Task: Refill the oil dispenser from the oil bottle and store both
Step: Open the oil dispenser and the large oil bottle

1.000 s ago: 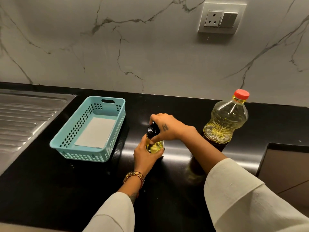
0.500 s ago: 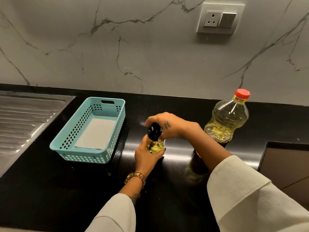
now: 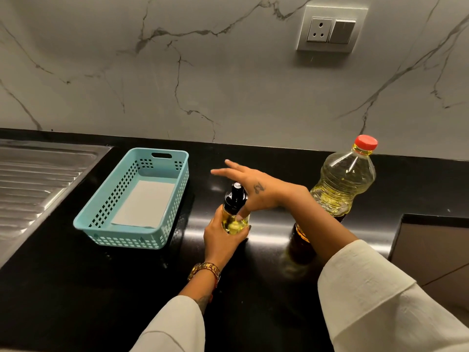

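Observation:
A small glass oil dispenser [image 3: 234,219] with a black pump top stands upright on the black counter [image 3: 76,288], holding yellow oil. My left hand [image 3: 220,240] is wrapped around its lower body. Just right of the black top hovers my right hand [image 3: 253,189], fingers spread, thumb resting near the dispenser's shoulder. The large clear oil bottle [image 3: 342,184] with a red cap stands upright at the right, partly behind my right forearm.
A light blue perforated basket [image 3: 101,224] with a white liner sits left of the dispenser. A steel sink drainboard [image 3: 30,181] lies at the far left. The marble wall carries a socket and switch [image 3: 330,29]. A brown panel [image 3: 436,250] cuts in at the right.
My right hand has let go of the dispenser's black top and spread its fingers, lifting slightly. The left hand keeps its hold on the dispenser.

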A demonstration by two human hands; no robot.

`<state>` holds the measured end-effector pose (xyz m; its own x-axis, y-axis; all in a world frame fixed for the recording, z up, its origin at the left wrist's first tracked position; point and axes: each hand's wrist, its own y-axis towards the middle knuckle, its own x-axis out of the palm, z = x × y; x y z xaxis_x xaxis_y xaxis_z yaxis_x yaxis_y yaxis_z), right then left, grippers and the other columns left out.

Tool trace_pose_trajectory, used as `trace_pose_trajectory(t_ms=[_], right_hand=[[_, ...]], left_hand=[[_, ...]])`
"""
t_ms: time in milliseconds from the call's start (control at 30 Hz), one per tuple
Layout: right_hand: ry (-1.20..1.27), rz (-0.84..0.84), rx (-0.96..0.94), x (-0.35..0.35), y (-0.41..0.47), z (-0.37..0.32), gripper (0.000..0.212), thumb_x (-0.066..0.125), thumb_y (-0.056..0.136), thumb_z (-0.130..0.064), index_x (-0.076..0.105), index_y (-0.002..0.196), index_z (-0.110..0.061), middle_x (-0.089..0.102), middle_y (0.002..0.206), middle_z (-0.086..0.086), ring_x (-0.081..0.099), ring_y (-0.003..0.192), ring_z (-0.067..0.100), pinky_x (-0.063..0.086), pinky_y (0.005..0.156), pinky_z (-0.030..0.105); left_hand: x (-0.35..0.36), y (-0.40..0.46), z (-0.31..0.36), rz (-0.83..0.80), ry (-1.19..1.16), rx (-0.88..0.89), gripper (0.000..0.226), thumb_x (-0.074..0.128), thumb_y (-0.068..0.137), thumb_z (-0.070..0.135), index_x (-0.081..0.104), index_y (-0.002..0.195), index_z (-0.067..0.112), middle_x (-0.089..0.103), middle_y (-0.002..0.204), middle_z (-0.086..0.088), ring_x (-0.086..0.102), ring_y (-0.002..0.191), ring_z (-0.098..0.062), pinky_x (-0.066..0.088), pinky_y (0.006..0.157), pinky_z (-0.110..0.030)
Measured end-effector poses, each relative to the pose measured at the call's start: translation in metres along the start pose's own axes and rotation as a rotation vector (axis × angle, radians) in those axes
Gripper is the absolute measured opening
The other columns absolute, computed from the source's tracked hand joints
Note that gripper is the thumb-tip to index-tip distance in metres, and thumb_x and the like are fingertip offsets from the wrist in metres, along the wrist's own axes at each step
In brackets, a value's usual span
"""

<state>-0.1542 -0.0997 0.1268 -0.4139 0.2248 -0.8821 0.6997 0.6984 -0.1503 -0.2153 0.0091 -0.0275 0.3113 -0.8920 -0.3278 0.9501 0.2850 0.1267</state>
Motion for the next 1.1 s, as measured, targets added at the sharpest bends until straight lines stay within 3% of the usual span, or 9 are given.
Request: trace_pose_trajectory(t_ms=[100,200,300,400,600,700,800,967,1100], right_hand=[[-0.099,0.109,0.07,0.004,0.0,-0.001,0.086,0.076,0.071,-0.043,0.029,0.14,-0.026,0.035,0.144,0.008,0.041,0.127,0.028,0.042,0.098,0.035],[-0.247,0.114,0.062,0.012,0.003,-0.002,0.063,0.076,0.072,-0.04,0.045,0.122,-0.016,0.051,0.114,0.008,0.053,0.103,0.026,0.047,0.078,0.029],[-0.144,0.039,0.03,0.009,0.005,0.0,0.068,0.078,0.069,-0.016,0.043,0.127,-0.021,0.049,0.123,0.007,0.05,0.112,0.026,0.05,0.086,0.032],[-0.051,0.031,0.047,0.005,0.002,0.001,0.088,0.081,0.067,-0.021,0.031,0.139,-0.029,0.036,0.142,0.005,0.039,0.127,0.026,0.045,0.099,0.038],[-0.203,0.056,0.011,0.012,0.005,-0.002,0.065,0.079,0.07,-0.026,0.045,0.126,-0.02,0.054,0.12,0.008,0.054,0.109,0.026,0.05,0.083,0.031],[-0.147,-0.023,-0.008,0.008,0.005,-0.003,0.077,0.077,0.069,-0.011,0.039,0.132,-0.034,0.028,0.148,0.008,0.038,0.13,0.033,0.049,0.092,0.037],[-0.091,-0.045,0.022,0.003,0.002,-0.006,0.093,0.081,0.067,-0.017,0.027,0.137,-0.043,0.002,0.157,0.003,0.028,0.136,0.034,0.045,0.099,0.041],[-0.235,0.062,0.037,0.009,0.004,-0.006,0.067,0.079,0.069,-0.038,0.043,0.123,-0.022,0.044,0.12,0.008,0.052,0.105,0.026,0.048,0.077,0.029],[-0.209,0.014,0.005,0.008,0.007,-0.003,0.061,0.078,0.07,-0.017,0.046,0.121,-0.021,0.05,0.116,0.006,0.051,0.108,0.026,0.049,0.077,0.029]], left_hand=[[0.0,0.001,-0.002,-0.007,0.019,-0.012,0.056,0.082,0.063,0.033,0.053,0.111,0.029,0.066,0.093,0.009,0.064,0.083,-0.005,0.055,0.074,-0.024],[0.001,0.001,-0.002,-0.013,0.012,-0.019,0.054,0.082,0.063,0.033,0.053,0.109,0.03,0.066,0.091,0.01,0.065,0.083,-0.006,0.055,0.073,-0.026],[0.0,0.0,0.0,-0.006,-0.002,-0.018,0.056,0.082,0.063,0.031,0.053,0.111,0.031,0.066,0.091,0.009,0.065,0.083,-0.007,0.055,0.074,-0.027],[0.0,0.0,-0.001,-0.016,-0.022,-0.015,0.055,0.082,0.064,0.029,0.053,0.11,0.033,0.067,0.091,0.011,0.065,0.082,-0.004,0.056,0.075,-0.029],[0.001,0.001,-0.002,-0.014,-0.014,-0.028,0.056,0.082,0.063,0.031,0.053,0.11,0.035,0.066,0.09,0.012,0.065,0.082,-0.005,0.056,0.076,-0.032],[0.001,0.001,-0.002,-0.009,-0.004,-0.014,0.059,0.082,0.063,0.032,0.052,0.114,0.034,0.066,0.092,0.012,0.064,0.084,-0.005,0.055,0.076,-0.029],[0.001,0.001,-0.001,-0.005,0.012,0.007,0.058,0.082,0.064,0.032,0.052,0.114,0.031,0.066,0.09,0.012,0.065,0.083,-0.006,0.054,0.073,-0.025],[0.002,0.002,-0.004,-0.018,0.018,-0.015,0.061,0.081,0.063,0.036,0.05,0.116,0.036,0.066,0.093,0.01,0.065,0.084,-0.006,0.056,0.076,-0.031],[0.001,0.002,-0.003,-0.001,0.032,-0.014,0.062,0.081,0.063,0.036,0.051,0.117,0.032,0.066,0.095,0.009,0.064,0.086,-0.007,0.054,0.075,-0.027]])
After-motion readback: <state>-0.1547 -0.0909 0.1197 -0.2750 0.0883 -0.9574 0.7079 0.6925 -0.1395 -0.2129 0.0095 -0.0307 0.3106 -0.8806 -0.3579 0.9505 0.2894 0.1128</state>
